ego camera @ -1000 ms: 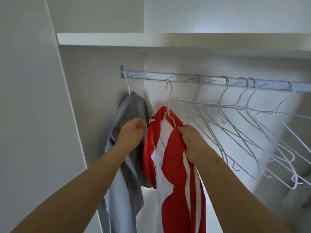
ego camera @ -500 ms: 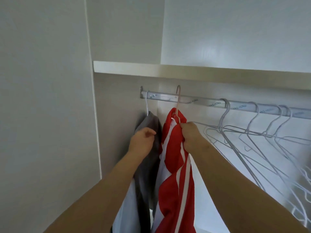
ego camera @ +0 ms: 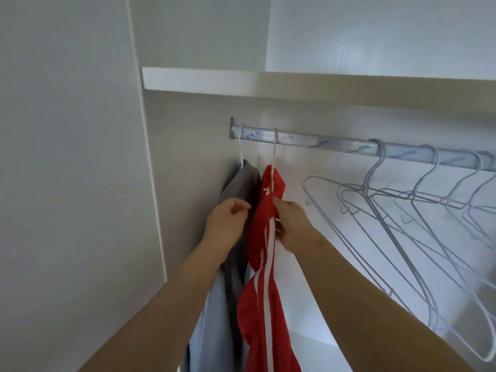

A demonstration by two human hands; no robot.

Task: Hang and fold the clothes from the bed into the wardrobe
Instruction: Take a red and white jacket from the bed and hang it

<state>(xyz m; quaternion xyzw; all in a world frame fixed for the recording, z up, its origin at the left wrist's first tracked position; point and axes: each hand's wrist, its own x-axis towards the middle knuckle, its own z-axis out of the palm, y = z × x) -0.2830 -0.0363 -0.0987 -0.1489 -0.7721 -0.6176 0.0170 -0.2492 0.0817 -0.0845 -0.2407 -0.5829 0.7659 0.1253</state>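
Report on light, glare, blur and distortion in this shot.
Head view: soft, even light, with a dim band under the shelf; faint sheen on the upper panel; the empty hangers smear toward the right edge; the rail slants, likely the wide lens; the red garment is sharp.

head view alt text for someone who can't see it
The right hand grips a red garment with white stripes, hung on a wardrobe rail; the left hand is beside it, before a grey garment. Empty hangers hang further right.
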